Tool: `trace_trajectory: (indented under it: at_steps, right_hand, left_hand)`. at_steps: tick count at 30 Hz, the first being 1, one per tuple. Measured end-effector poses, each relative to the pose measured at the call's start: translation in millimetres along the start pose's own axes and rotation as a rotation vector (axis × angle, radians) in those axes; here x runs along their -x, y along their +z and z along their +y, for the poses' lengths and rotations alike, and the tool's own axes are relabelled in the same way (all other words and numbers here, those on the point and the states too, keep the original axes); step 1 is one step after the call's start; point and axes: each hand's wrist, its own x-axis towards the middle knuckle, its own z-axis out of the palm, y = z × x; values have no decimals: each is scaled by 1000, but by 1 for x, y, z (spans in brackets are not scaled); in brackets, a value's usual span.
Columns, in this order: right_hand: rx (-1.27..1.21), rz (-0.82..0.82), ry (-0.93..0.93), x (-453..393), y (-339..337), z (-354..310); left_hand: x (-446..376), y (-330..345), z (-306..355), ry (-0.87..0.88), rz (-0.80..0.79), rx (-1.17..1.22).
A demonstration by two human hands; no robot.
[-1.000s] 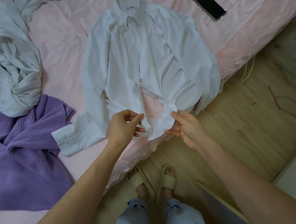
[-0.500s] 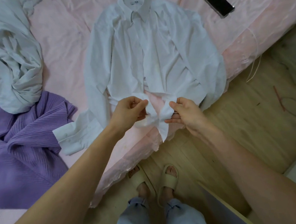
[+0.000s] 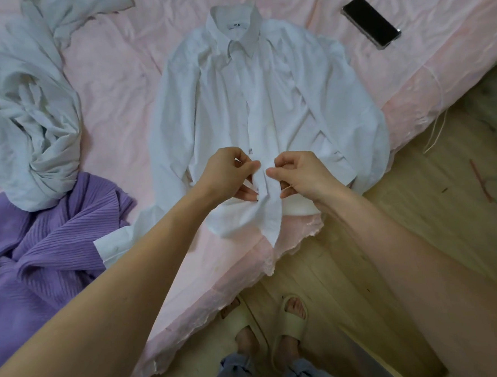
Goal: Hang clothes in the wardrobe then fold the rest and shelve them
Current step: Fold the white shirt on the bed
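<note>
Shirt (image 3: 267, 98) lies flat on the pink bed (image 3: 121, 64), collar away from us, hem at the bed edge. Our left hand (image 3: 225, 172) and right hand (image 3: 302, 170) both pinch the front placket near the hem — fingers curled, nearly touching. Purple knit (image 3: 39, 247) and pale cloth (image 3: 28, 121) lie to the left; phone (image 3: 371, 22) upper right.

Black phone (image 3: 371, 22) lies flat on pink bed (image 3: 116, 79), far right. Wood floor (image 3: 419, 205) alongside; beige slippers (image 3: 292, 320) at bed's edge.
</note>
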Motion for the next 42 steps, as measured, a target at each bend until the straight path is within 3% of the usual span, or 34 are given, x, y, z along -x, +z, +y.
trace_trajectory:
  at_steps: [6, 10, 18, 25, 30, 33, 42]
  right_hand:
    - [-7, -51, 71, -7, 9, -14]
    - [41, -31, 31, -17, 14, -15]
    - [-483, -134, 211, -27, 12, -6]
    - [-495, -128, 261, -33, 9, -4]
    - [-229, -92, 165, -46, 7, -7]
    - [-57, -85, 110, -54, 9, -13]
    - [449, 29, -102, -90, 17, -27]
  left_hand:
    - [-10, -2, -3, 44, 37, -136]
    - [-7, -10, -12, -28, 43, 122]
    - [-9, -32, -33, -141, 115, 317]
    - [-18, -26, -34, -13, 150, 125]
    - [-27, -23, -30, 144, 144, -132]
    - [-38, -16, -22, 116, 108, -89]
    - [-91, -39, -13, 221, 313, -409]
